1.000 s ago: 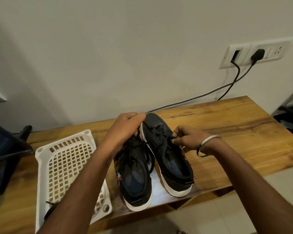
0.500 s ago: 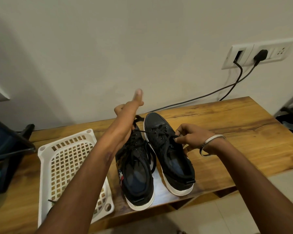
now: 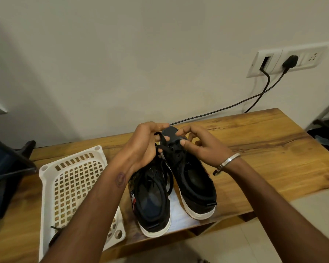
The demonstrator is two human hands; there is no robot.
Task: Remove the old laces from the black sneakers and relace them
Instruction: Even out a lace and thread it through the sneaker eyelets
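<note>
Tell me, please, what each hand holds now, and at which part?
The left hand pinches the flat black lace at a loop near the toe. The right hand holds the right black canvas sneaker at its toe end.

Hands at the toe of a black sneaker

The left hand pinches a black lace; the right hand holds the right sneaker on a wooden table.
</note>
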